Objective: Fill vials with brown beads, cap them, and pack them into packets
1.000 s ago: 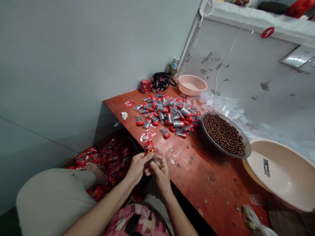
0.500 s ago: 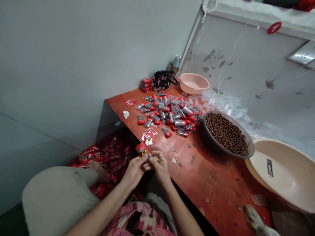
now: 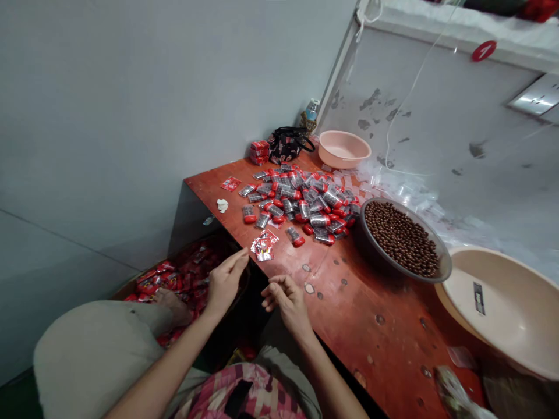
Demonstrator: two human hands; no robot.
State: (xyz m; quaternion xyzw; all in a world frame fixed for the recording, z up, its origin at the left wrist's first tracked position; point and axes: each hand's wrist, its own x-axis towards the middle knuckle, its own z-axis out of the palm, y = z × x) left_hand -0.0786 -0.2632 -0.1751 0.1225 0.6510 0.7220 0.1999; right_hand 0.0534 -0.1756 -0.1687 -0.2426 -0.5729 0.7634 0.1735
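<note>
Left hand [image 3: 226, 283] by the bench [image 3: 340, 314], fingers together, right hand [image 3: 288, 301] with fingers loosely curled, red printed wrappers [image 3: 264, 245] at their twelve o'clock, red-ended clear packs [image 3: 304, 203] heaped at one o'clock

Here's the red tabletop [image 3: 336, 308], and it's busy: shiny printed packets [image 3: 264, 245] by the near edge, red-capped clear containers [image 3: 294, 237] heaped behind! Across to a grey basin [image 3: 361, 233] full of brown balls [image 3: 399, 238], a big beige basin [image 3: 510, 308] beside it, and at the back, a pink basin [image 3: 343, 160] near a black patterned bag [image 3: 283, 145].
</note>
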